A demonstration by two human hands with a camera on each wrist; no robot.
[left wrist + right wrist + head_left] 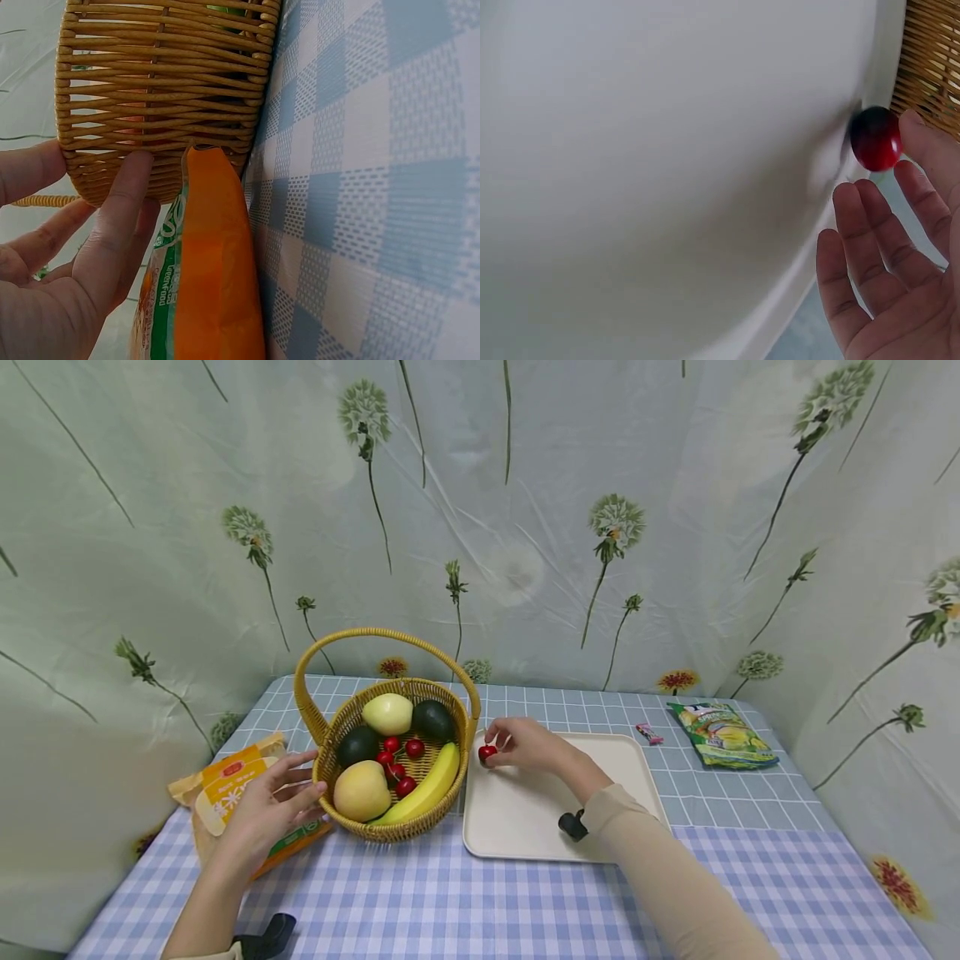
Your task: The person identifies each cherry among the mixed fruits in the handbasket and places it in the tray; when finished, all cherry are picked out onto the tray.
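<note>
A red cherry (487, 752) is pinched between the thumb and index finger of my right hand (528, 747), over the left edge of a cream tray (540, 827). In the right wrist view the cherry (876, 139) is at the thumb tip, the other fingers spread. My left hand (273, 806) touches the left side of a yellow wicker basket (386, 833) with fairly straight fingers. Its fingertips rest at the rim and outer wall in the left wrist view. Inside the basket lie a banana (426, 792), several cherries, a peach-like fruit (362, 791), a pale yellow-green fruit (387, 714) and two dark green fruits (432, 721).
An orange food bag (225, 781) lies under and beside my left forearm, reaching up to the basket. Right of the tray are a small pink wrapped sweet (649, 734) and a green snack packet (723, 737). Patterned curtain fabric (517, 568) hangs behind the checked table (420, 902).
</note>
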